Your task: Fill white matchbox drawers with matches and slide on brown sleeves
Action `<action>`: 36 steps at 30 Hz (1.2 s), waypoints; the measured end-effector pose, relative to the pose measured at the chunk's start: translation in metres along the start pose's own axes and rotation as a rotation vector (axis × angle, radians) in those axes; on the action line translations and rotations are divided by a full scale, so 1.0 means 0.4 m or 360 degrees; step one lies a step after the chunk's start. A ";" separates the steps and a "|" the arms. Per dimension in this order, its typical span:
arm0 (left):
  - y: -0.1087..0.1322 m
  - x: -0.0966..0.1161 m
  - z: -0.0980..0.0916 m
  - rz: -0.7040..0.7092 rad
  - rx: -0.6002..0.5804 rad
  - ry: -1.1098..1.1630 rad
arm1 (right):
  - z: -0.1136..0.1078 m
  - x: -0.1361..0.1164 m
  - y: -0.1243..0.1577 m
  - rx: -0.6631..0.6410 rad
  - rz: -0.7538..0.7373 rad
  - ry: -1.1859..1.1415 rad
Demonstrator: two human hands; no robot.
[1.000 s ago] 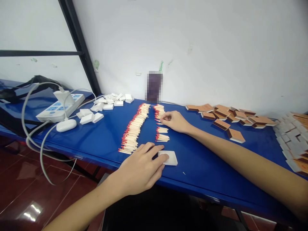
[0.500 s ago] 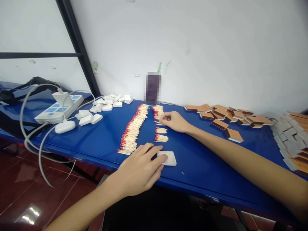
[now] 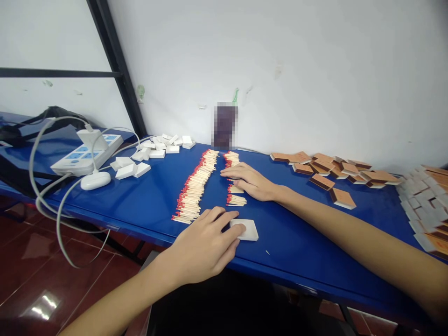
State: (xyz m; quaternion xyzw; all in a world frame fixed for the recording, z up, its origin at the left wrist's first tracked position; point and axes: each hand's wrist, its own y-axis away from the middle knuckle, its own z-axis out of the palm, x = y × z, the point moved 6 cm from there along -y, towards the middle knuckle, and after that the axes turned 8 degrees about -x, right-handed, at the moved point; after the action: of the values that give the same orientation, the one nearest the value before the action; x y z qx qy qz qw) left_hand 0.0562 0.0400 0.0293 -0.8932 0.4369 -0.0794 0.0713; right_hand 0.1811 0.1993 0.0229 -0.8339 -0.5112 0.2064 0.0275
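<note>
My left hand (image 3: 206, 247) grips the left end of a white matchbox tray (image 3: 250, 230) near the table's front edge, one fingertip lying on the tray. Behind it, my right hand (image 3: 254, 182) is spread low over the right-hand row of red-tipped matches, its fingers stretched out. Part of that row is hidden under the hand. A small bundle of matches (image 3: 237, 200) lies between the right hand and the tray. To the left, a long, dense row of matches (image 3: 194, 186) runs back toward the wall.
White trays (image 3: 157, 145) are heaped at the back left, beside a power strip (image 3: 87, 156) with looping cables. Orange matchboxes (image 3: 343, 198) lie scattered at the back right. More boxes are stacked (image 3: 423, 200) at the right edge. A splinter (image 3: 267, 252) lies near the front edge.
My right hand has come slightly nearer, its fingers going from a pinch at the matches to stretched out over them. My left hand stays at the tray. The view has shifted slightly.
</note>
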 end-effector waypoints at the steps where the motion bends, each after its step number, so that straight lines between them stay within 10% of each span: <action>1: 0.001 0.000 0.000 -0.0002 -0.0001 0.0000 | 0.001 0.001 0.000 -0.0012 0.0011 -0.0001; 23: 0.000 0.000 -0.003 0.0013 0.0046 -0.0025 | -0.028 0.005 0.002 0.0344 0.0328 0.0023; 36: 0.004 -0.005 0.003 -0.0025 -0.0032 0.0007 | -0.035 -0.013 -0.005 0.0060 0.0298 -0.0116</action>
State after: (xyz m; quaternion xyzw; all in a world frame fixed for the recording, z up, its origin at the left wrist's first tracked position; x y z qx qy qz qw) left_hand 0.0542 0.0406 0.0278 -0.8970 0.4309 -0.0775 0.0608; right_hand 0.1826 0.1982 0.0378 -0.8693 -0.4277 0.2478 0.0051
